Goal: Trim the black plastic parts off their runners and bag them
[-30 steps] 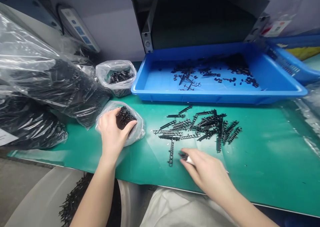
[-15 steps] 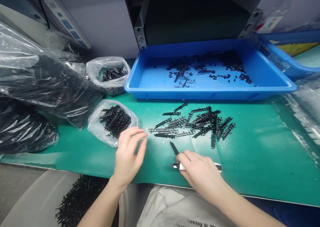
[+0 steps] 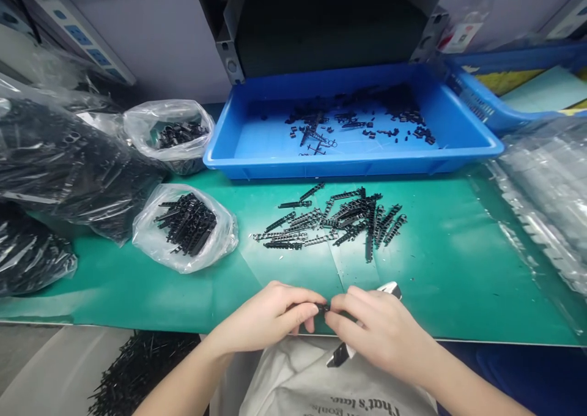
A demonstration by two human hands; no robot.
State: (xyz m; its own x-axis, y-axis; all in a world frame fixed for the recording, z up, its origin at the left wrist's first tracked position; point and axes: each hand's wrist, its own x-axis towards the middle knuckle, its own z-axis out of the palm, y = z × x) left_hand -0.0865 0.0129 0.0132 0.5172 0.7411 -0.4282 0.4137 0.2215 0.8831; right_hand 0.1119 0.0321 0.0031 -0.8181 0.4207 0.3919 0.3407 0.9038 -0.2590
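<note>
Left hand (image 3: 275,312) and right hand (image 3: 371,324) were together at the lower middle of the frame, fingertips almost meeting around a small black part (image 3: 323,308) near the front edge of the worktop (image 3: 458,263). That edge ran nearly level across the lower frame, with a light printed garment (image 3: 293,379) below it and a pale bin (image 3: 41,373) of black pieces (image 3: 137,367) at lower left. Green surface separated the hands from a loose pile of black toothed strips (image 3: 348,217) at the centre, and a broader stretch reached right toward clear plastic packaging (image 3: 545,202). Beyond the pile, the front wall of a blue tray (image 3: 353,166) bounded the room; left of centre, an open plastic bag (image 3: 149,248) of black strips stood well apart from the left hand.

Left thumb and index finger were pinched on one side of the part, the other fingers curled beneath. Right thumb and fingertips met its other side, while a white-and-black tool (image 3: 389,290) was gripped slantwise in the same hand, its dark end pointing to the lower left over the garment. Fingers hid most of the part, so its shape could not be told.

Left forearm slanted up from the bottom edge, the hand pointing right; right forearm rose from the lower right, back of the hand uppermost, fingers pointing left.
</note>
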